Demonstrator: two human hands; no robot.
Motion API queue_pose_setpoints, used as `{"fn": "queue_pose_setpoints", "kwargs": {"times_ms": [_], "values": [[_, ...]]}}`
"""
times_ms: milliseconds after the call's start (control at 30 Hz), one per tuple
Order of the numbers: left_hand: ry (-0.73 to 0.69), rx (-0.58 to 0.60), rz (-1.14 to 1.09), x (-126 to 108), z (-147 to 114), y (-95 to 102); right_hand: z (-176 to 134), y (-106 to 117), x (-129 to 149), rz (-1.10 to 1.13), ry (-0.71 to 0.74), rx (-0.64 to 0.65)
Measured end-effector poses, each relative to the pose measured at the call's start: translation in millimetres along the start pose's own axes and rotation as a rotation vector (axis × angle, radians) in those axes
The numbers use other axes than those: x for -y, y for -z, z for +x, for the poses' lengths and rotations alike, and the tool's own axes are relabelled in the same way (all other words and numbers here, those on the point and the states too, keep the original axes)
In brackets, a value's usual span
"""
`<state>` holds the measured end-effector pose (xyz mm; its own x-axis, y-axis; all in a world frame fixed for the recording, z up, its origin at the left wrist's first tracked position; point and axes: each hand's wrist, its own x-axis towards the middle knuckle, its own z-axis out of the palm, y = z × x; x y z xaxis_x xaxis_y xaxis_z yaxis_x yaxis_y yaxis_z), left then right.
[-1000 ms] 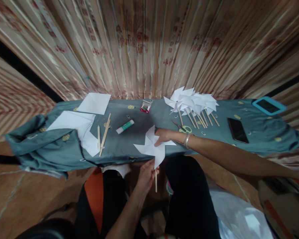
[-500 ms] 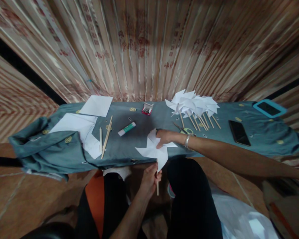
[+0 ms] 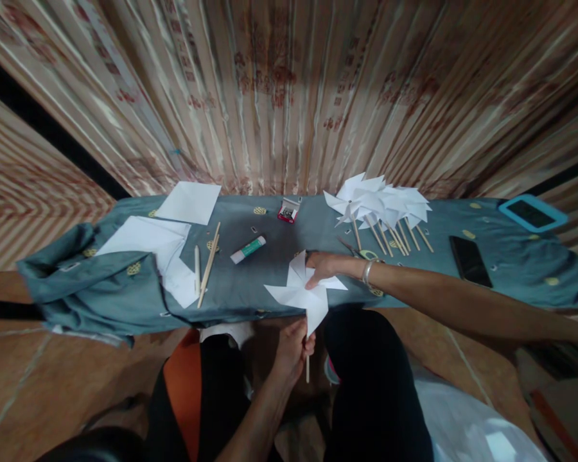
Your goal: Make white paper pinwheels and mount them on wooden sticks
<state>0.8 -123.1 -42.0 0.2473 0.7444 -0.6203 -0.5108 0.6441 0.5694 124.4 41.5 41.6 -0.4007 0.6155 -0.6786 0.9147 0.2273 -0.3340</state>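
A white paper pinwheel lies at the front edge of the cloth-covered table, its wooden stick pointing down toward my lap. My left hand is wrapped around that stick just below the paper blades. My right hand, with a bangle at the wrist, grips the pinwheel near its centre, thumb on top and the other fingers behind the paper. Scissors with green handles lie just beyond my right wrist, partly hidden by it. Up and to the left rests a glue stick.
Finished pinwheels lie piled at the back right. A small red box stands open at the back. Wooden sticks, a white pencil-like stick and paper sheets lie left. A phone and blue-framed tablet lie right.
Both hands keep their hold on the pinwheel with almost no movement. The whole view has shifted slightly, so things appear a little farther right.
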Motion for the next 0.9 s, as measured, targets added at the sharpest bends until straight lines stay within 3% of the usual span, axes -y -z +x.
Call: {"fn": "queue_pose_setpoints", "kwargs": {"times_ms": [900], "values": [[0.000,0.025,0.026,4,2,0.4,19,-19,-32,0.140,0.078,-0.029]]}}
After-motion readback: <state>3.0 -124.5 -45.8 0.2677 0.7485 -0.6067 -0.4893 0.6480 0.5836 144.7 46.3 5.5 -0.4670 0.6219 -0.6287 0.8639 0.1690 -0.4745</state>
